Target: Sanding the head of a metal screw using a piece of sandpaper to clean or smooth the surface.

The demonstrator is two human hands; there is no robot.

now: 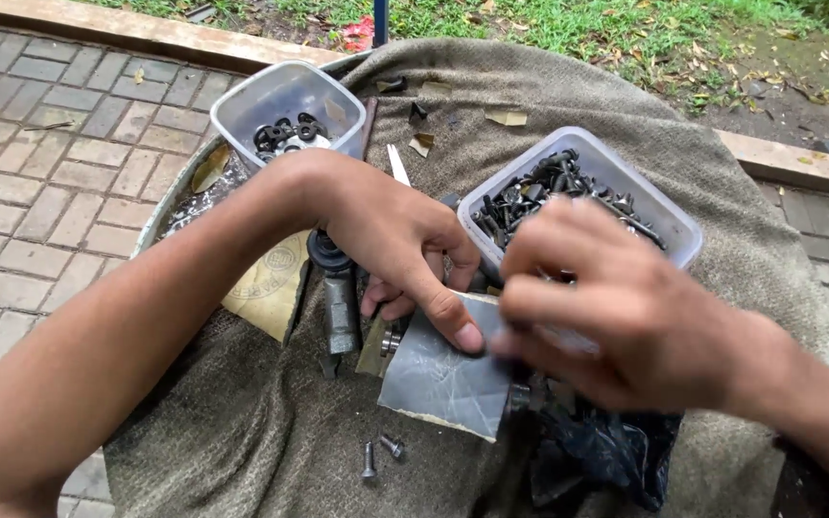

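A flat tan paper packet (pixel 271 283) with faint round printing lies at the cloth's left edge, partly under the left forearm. Two clear plastic tubs stand on the cloth: one (pixel 285 110) at upper left, another (pixel 582 197) at right.

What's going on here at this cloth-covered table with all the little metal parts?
A person works over a grey-brown coarse cloth. The left hand presses its thumb on a grey sheet of abrasive paper, while the blurred right hand meets the sheet's right edge. Behind them stand a clear plastic tub of dark bolts and a clear plastic tub of black washers. Two loose silver bolts lie in front, a dark metal cylinder part beside the left hand.
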